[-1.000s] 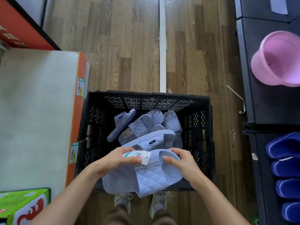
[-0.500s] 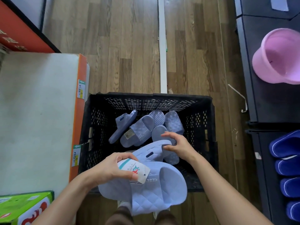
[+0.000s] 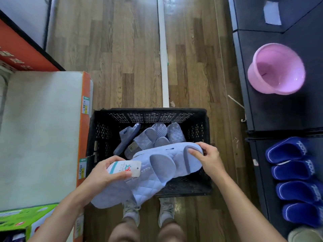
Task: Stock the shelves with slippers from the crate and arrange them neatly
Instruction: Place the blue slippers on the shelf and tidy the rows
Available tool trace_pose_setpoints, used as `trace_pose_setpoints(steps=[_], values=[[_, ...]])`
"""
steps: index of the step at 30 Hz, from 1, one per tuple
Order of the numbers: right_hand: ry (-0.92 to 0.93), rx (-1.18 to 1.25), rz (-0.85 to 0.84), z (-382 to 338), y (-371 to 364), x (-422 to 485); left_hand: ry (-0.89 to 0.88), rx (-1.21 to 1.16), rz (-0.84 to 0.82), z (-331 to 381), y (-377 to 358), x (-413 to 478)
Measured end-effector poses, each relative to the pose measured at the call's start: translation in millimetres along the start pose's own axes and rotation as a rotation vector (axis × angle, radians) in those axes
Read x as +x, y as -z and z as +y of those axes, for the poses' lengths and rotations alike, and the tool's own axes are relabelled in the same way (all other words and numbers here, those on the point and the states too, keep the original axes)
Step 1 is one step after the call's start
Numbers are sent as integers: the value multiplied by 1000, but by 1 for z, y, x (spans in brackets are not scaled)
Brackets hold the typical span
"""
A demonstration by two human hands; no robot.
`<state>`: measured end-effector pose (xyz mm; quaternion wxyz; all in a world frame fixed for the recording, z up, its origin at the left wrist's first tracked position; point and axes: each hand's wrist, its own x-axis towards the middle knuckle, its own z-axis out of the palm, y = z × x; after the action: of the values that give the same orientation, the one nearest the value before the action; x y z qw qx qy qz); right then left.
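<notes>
Slippers (image 3: 157,173) — in left hand (image 3: 104,173), right hand (image 3: 209,158)

Pale blue quilted slippers (image 3: 157,173), black perforated crate (image 3: 207,137), pink bucket (image 3: 276,69).

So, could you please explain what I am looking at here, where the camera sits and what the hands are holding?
There is no machine: a person works bare-handed, and a camera on their head looks down. The left hand grips a pale blue slipper with its paper tag; the right hand holds a second slipper by its strap. Beneath them a black crate on the wooden floor holds more slippers. Dark blue slippers line the shelf at right.
</notes>
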<state>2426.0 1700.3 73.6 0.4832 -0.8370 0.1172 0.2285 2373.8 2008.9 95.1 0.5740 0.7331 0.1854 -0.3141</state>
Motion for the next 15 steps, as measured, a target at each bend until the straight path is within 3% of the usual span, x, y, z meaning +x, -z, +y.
trace_pose_setpoints(steps=[7,15], values=[[13,-66,-28,-73,78,-55,24,-105,-32,81,-12,-55],[13,113,2,-149,153,-139,-46,-148,-12,177,-21,-122]])
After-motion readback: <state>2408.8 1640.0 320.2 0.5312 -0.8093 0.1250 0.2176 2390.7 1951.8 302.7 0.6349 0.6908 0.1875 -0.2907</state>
